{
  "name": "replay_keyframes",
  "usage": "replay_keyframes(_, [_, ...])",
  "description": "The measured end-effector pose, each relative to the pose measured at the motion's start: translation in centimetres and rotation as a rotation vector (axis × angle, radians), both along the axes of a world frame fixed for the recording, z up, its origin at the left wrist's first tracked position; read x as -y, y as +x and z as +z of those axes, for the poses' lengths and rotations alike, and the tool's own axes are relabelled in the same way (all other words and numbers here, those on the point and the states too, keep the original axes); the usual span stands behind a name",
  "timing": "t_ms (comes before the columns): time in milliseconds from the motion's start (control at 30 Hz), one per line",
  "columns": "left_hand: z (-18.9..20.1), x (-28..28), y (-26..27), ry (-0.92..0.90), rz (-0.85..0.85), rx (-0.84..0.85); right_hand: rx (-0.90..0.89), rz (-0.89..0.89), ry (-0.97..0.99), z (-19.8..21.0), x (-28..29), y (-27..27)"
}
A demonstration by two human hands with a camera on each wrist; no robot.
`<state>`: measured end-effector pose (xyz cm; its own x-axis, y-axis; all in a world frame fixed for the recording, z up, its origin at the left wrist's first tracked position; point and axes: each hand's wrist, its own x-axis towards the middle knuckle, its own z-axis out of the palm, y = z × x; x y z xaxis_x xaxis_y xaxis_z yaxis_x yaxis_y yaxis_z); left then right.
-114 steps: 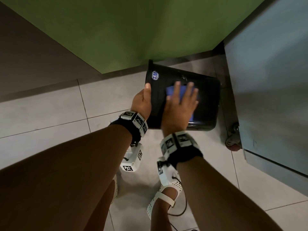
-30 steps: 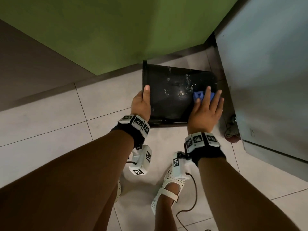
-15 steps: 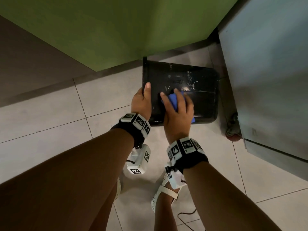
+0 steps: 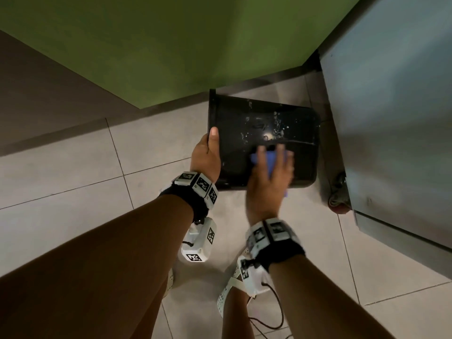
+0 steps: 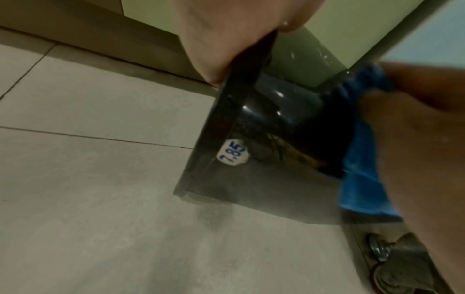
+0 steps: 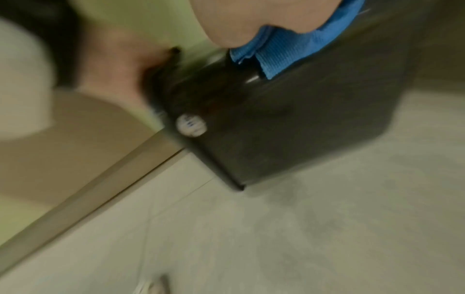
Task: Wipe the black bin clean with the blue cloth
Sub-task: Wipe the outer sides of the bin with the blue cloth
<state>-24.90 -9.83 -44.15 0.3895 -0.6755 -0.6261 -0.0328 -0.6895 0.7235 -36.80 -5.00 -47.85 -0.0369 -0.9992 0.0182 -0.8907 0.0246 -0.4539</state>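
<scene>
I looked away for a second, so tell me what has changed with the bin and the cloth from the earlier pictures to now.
The right hand has slid the blue cloth across the black bin: at its right edge a second ago, then near the left hand, now back toward the middle. The bin was turned early on, bringing a speckled face up. The left hand still grips the rim, and the white specks remain.
</scene>
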Motion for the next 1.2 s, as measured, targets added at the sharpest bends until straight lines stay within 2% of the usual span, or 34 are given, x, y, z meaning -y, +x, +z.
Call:
replay_keyframes(100, [-0.4,-0.3,0.1,-0.006,0.038,-0.043,-0.015,0.222,0.016,0.7,-0.3,4.1])
replay_keyframes(333, [-0.6,-0.3,0.3,-0.030,0.008,-0.007,-0.016,0.227,0.081,1.3,7.6,5.0])
replay_keyframes(433, [-0.5,-0.2,0.2,-0.034,0.023,0.003,0.030,0.226,0.131,1.6,6.0,4.9])
replay_keyframes(567, [-0.9,-0.6,0.2,-0.017,0.047,-0.060,-0.055,0.269,0.135,1.2,0.1,4.3])
replay_keyframes(667, [-0.9,-0.6,0.3,-0.023,0.041,-0.031,-0.052,0.288,0.152,1.1,0.3,3.9])
replay_keyframes(767, [-0.7,-0.6,0.3,-0.015,-0.019,0.085,-0.060,0.125,0.094,1.1,4.0,2.1])
replay_keyframes(900, [-0.3,-0.6,0.2,-0.006,-0.060,0.075,-0.045,-0.154,0.224,0.6,8.5,-3.5])
replay_keyframes(967, [-0.3,-0.6,0.1,-0.001,-0.054,0.079,-0.023,-0.276,0.241,0.2,8.8,-5.5])
replay_keyframes(1067, [-0.3,-0.6,0.0,0.006,-0.051,0.084,0.002,-0.486,0.229,-0.5,7.1,-5.2])
replay_keyframes(1133, [-0.2,-0.4,0.1,0.008,-0.057,0.089,-0.038,-0.463,0.136,-0.5,5.2,-3.3])
replay_keyframes(1200, [-0.5,-0.2,0.1,-0.001,-0.057,0.102,-0.061,-0.298,0.065,-0.3,2.9,-0.5])
